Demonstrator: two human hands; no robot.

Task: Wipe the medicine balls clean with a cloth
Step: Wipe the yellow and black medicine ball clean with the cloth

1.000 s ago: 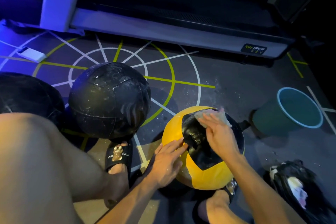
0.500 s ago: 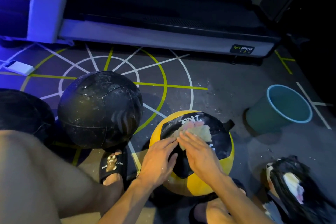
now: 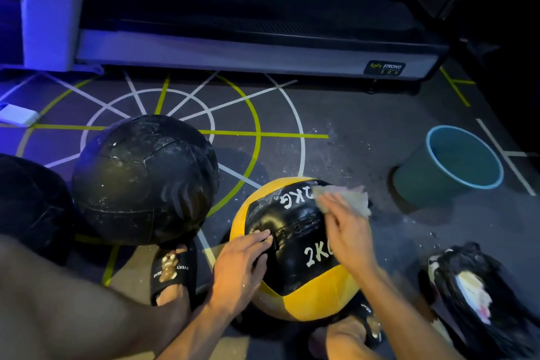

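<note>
Yellow-and-black medicine ball (image 3: 295, 245) sits on the gym floor (image 3: 336, 114) between the person's feet, marked 2KG in white, and the wipe is on. Right hand (image 3: 346, 232) lies over the ball's far upper side with the pale cloth (image 3: 347, 199) pressed under its fingers, the rag bunching out past the fingertips toward the floor beyond. Left hand (image 3: 242, 263) braces the near left of the ball, fingers curled and gripping at a seam of the black panel so it cannot roll.

By my read this is mid-scrub on the top black panel; the yellow panels low down look untouched by the cloth. The next move calls for a turn of the ball under the left hand to bring a fresh face up, with the cloth kept flat and pressed.

Just left, a large black medicine ball (image 3: 144, 181) shows pale streaks and specks, so it likely still needs its wipe, and another dark ball (image 3: 32, 207) sits at the left edge of view. A teal bucket (image 3: 450, 166) stands well apart to the right, handy for a rinse; whether it holds water I cannot tell.
</note>
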